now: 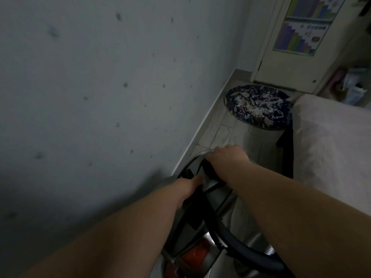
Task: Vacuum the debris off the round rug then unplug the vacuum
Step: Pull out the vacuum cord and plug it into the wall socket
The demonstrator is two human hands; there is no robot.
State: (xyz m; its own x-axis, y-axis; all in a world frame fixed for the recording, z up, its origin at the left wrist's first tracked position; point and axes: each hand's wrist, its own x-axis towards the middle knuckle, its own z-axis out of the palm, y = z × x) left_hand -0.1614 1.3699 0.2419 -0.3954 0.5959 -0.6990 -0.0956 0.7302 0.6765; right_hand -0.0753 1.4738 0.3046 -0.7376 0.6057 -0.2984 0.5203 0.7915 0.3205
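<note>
Both hands grip the grey-and-red canister vacuum (202,213): the right hand (226,157) closed over its black handle, the left hand (188,189) clasping its side. The dark round patterned rug (259,106), strewn with pale debris, lies ahead by the bed (331,147); carrying the vacuum closer first seems wise.

The vacuum (202,213) stands near, beside the wall (90,87) on the left. The round rug (258,107) lies farther off on the floor (224,125), debris (259,109) on it, what seems a bed (331,141) to its right.

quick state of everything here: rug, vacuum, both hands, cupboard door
round dark patterned rug: lying flat on the tiled floor, strewn with pale debris
grey and red canister vacuum: on the floor by the wall, short of the rug
left hand: gripping the vacuum
right hand: closed over the vacuum's top
cream cupboard door: shut
</note>
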